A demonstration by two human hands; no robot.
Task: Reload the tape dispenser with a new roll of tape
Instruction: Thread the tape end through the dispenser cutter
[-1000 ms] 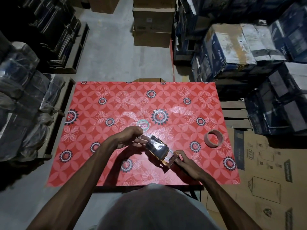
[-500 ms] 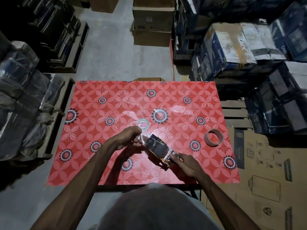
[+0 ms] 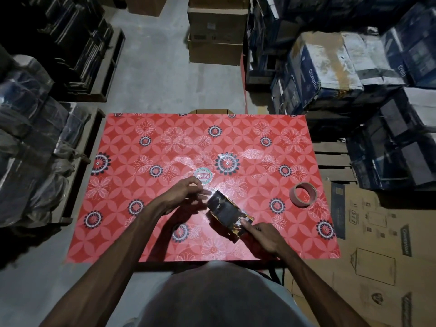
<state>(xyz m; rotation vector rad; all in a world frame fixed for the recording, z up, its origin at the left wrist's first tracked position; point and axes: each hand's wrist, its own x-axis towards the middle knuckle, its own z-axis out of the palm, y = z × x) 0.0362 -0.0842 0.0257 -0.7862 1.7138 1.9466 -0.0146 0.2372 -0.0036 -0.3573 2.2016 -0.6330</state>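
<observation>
Brown tape roll [image 3: 303,195] is lying right of my right hand [image 3: 262,237], whose grip is grasping the dispenser [image 3: 225,212]; left hand [image 3: 182,193] is pinching its far end.

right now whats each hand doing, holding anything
Left hand: fingers pinched at the far end of the tape dispenser; what they pinch cannot be told.
Right hand: closed on the dispenser's near end, holding it.
</observation>
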